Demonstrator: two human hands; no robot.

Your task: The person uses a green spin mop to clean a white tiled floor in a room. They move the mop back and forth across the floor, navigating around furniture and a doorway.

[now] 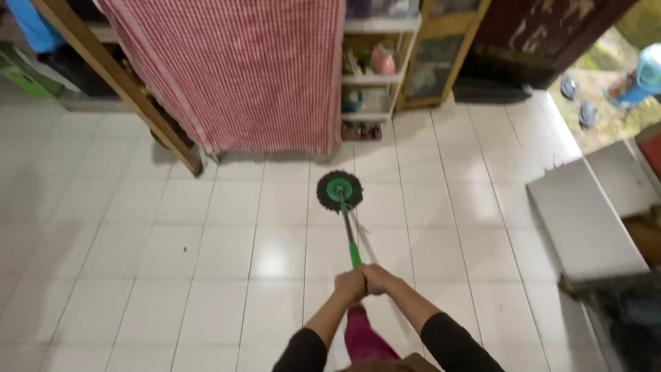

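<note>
Head view. A long mop with a green-and-metal pole (349, 234) is gripped in both hands at its near end. The left hand (350, 286) is wrapped closed around the pole; the right hand (377, 277) is closed over it just beside, the two touching. Dark sleeves are seen on both forearms.

The round dark mop head with a green hub (339, 191) is laid flat on the white glazed tile floor (206, 255), well out from the hands and just short of the floor's far edge, where a red-and-white checked cloth (234, 69) hangs down close to the tiles. A slanted wooden post (131, 96) is set to the left of the cloth; a white open shelf unit with small items (375, 69) stands to its right. A grey raised step (585, 213) is seen at the floor's right edge, with an open doorway beyond it.

Step judged: a mopping stroke at full reach, the head pushed forward. Wet sheen cannot be told from reflected light.

Next move, as judged: a pull back or sideways sweep is called for, with the grip kept firm and the head kept flat, and the hanging cloth is to be avoided.
</note>
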